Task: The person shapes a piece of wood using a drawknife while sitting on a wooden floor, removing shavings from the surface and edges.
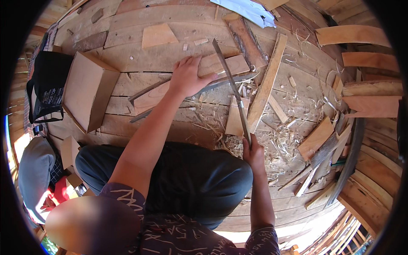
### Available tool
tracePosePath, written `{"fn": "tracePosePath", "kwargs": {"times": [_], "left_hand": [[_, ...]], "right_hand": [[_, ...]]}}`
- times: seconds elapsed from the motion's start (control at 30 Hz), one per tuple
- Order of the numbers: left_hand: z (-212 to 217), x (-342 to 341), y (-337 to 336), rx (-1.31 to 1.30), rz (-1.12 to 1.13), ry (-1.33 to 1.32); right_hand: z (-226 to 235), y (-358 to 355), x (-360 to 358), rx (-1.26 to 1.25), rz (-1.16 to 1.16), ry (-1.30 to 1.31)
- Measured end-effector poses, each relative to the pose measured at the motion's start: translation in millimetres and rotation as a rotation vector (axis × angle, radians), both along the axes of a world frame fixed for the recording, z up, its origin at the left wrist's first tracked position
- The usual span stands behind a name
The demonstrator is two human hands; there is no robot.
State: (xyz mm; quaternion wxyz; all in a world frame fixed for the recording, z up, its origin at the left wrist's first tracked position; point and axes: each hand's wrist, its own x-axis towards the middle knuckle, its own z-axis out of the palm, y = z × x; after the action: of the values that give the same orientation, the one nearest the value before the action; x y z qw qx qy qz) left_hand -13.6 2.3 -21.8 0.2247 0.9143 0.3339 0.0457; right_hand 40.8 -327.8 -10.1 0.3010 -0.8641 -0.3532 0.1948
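My left hand [187, 78] is closed over a light wooden plank [234, 64], its fingers toward the far edge and its thumb stretched to the right. The plank lies slantwise in front of my knees, beside dark narrow strips of wood. In my right hand [255, 154] is the handle of a long, thin machete [231, 83]. Its blade points away from me and crosses the right part of the plank; whether it touches the wood I cannot tell. A short board [236, 119] lies under the blade, next to a long batten [267, 80].
An open cardboard box [91, 91] and a black bag [46, 87] stand at the left, with a person in grey [36, 170] nearby. Curly shavings [280, 148] litter the floor at the right. Offcuts [316, 138] and a bark-edged slab [245, 38] lie farther out.
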Motion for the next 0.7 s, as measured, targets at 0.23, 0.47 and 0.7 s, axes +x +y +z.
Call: {"fn": "tracePosePath", "kwargs": {"times": [0.23, 0.47, 0.7], "left_hand": [[3, 1, 0, -0.031, -0.005, -0.006], [-2, 1, 0, 0.008, -0.001, 0.007], [-2, 0, 0, 0.011, 0.005, 0.002]], "right_hand": [[1, -10, -3, 0.019, -0.038, 0.011], [5, -11, -6, -0.02, -0.047, 0.021], [11, -7, -7, -0.03, -0.048, 0.022]]}}
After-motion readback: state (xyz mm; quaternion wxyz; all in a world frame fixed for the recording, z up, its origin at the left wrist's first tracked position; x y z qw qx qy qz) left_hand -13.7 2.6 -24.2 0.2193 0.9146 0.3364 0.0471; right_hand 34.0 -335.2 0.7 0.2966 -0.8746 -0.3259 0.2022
